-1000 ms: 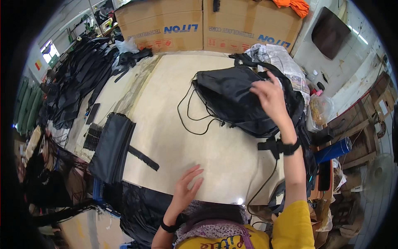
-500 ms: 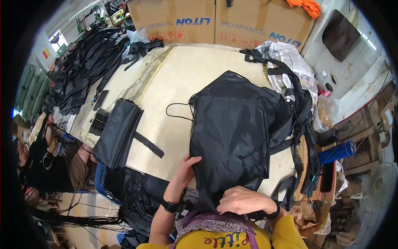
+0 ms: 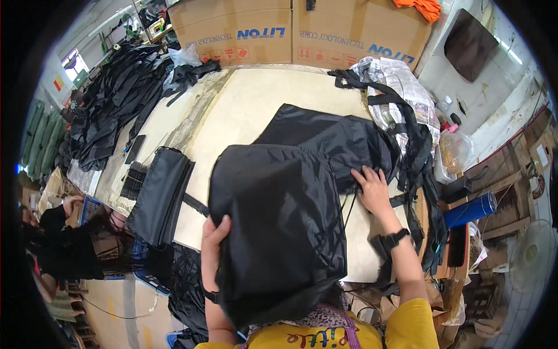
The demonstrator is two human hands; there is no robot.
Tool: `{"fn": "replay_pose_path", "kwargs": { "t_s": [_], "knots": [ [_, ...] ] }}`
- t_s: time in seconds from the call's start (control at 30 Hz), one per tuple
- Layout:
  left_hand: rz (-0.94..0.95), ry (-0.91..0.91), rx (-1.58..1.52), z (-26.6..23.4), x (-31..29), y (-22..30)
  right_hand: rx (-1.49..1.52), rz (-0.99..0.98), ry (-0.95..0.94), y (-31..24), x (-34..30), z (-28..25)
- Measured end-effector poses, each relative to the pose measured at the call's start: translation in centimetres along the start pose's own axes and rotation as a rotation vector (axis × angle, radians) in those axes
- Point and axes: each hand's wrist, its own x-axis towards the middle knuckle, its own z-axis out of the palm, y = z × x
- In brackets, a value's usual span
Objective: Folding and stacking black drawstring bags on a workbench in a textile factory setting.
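Black bag (image 3: 279, 221) lies over table's (image 3: 232, 110) near edge, long axis near-to-far, puckered end pointing to table's far side, lower end overhanging. Left hand (image 3: 214, 235) pinches bag's left edge, thumb on top, other fingers mostly hidden. Right hand (image 3: 373, 189), fingers slightly spread, on black cloth (image 3: 331, 128), table's right half. Bare room: table's far-left part.

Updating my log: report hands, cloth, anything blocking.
Left hand gripping front black cloth. Right hand on rear black cloth, partly hidden by front black cloth.
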Motion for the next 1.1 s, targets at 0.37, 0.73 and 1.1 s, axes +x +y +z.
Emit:
{"fn": "replay_pose_path", "kwargs": {
  "t_s": [0.37,0.73,1.1],
  "knots": [
    [0.061,0.086,0.714,-12.7,3.8,-1.3,0.531,-0.142,0.017,0.3,4.5,-3.5],
    [0.951,0.457,1.368,-10.5,3.6,-7.0,0.48,0.232,0.006,-10.1,-2.1,-1.7],
    [0.433,-0.113,0.914,-4.9,0.8,-5.2,0.983,0.508,-0.313,-10.9,-2.4,-2.9]
  ]
}}
